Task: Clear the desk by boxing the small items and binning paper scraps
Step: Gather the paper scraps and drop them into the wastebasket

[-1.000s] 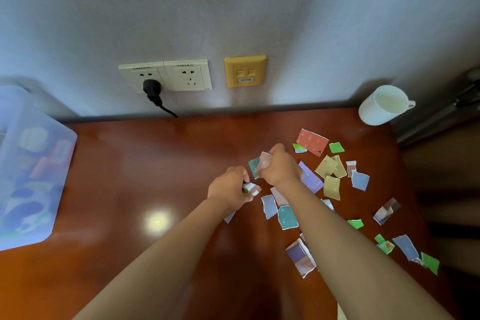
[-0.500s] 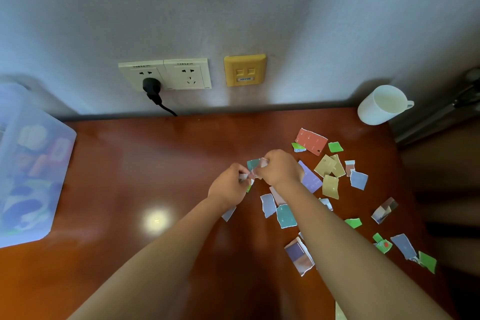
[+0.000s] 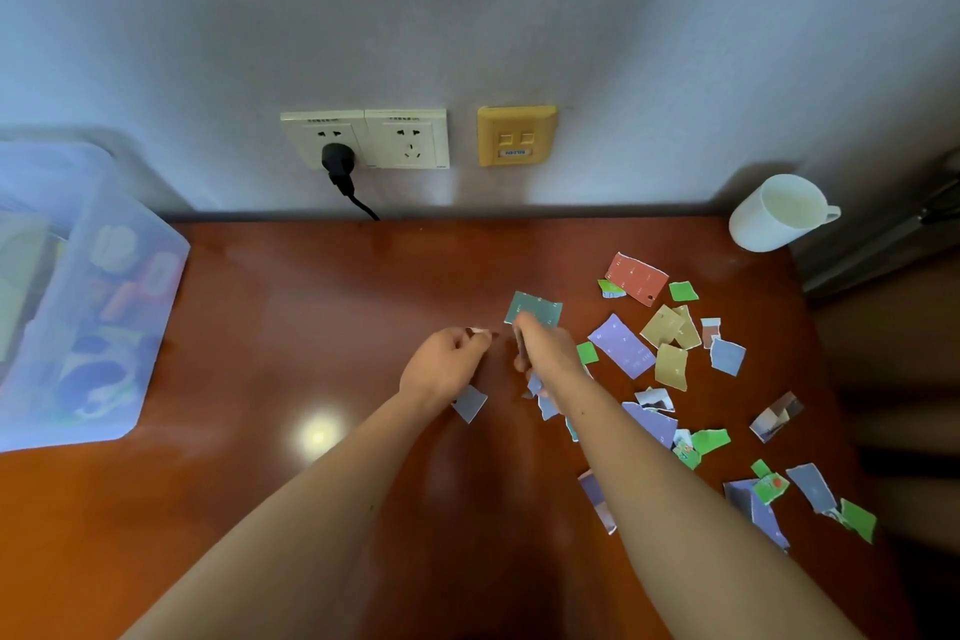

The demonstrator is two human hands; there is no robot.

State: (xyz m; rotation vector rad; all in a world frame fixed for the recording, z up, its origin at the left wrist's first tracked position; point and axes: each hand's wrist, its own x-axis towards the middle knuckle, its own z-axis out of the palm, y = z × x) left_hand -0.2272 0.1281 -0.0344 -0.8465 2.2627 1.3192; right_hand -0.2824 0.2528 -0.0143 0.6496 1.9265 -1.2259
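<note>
Several torn coloured paper scraps lie on the right half of the brown desk (image 3: 291, 307), among them a red scrap (image 3: 636, 278), a purple scrap (image 3: 623, 346) and a teal scrap (image 3: 535, 309). My left hand (image 3: 447, 364) is curled and pinches small pale scraps at its fingertips. A blue-grey scrap (image 3: 470, 403) lies just under its wrist. My right hand (image 3: 545, 346) is beside it, fingers bent down by the teal scrap, with a small scrap held between them. A translucent plastic box (image 3: 98, 327) with small items inside stands at the desk's left.
A white mug (image 3: 774, 213) stands at the back right corner. Wall sockets with a black plug (image 3: 337, 161) and a yellow network plate (image 3: 517, 135) are on the wall behind. The desk's right edge drops off beyond the scraps.
My hands have drawn slightly apart, the left keeping its scraps. The teal scrap now lies uncovered on the desk beyond my right hand.
</note>
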